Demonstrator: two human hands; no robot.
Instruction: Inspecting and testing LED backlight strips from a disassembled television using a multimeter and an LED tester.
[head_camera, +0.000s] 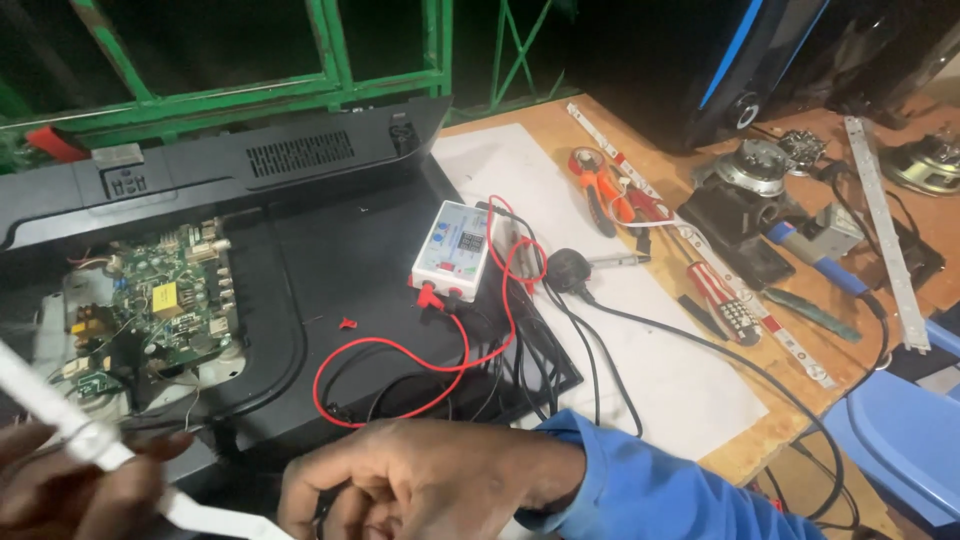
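At about seven o'clock, low over the bench (560, 130), the left hand (70, 480) pinches a thin white strip (90, 440) that looks light, bendy and easily kinked, best held by its edges, while the right hand (420, 480) rests half curled, whether on anything I cannot tell.

Wooden workbench (780, 420), white sheet (660, 370), black television back (340, 250), pliers (600, 195)

Both hands low at the near edge, working close together.

The left hand (70, 485) sits at the bottom left corner, fingers curled and pinched shut, partly blurred. The right hand (430, 480) lies palm down, knuckles up, fingers folded under, its blue-sleeved forearm angling in from the right.
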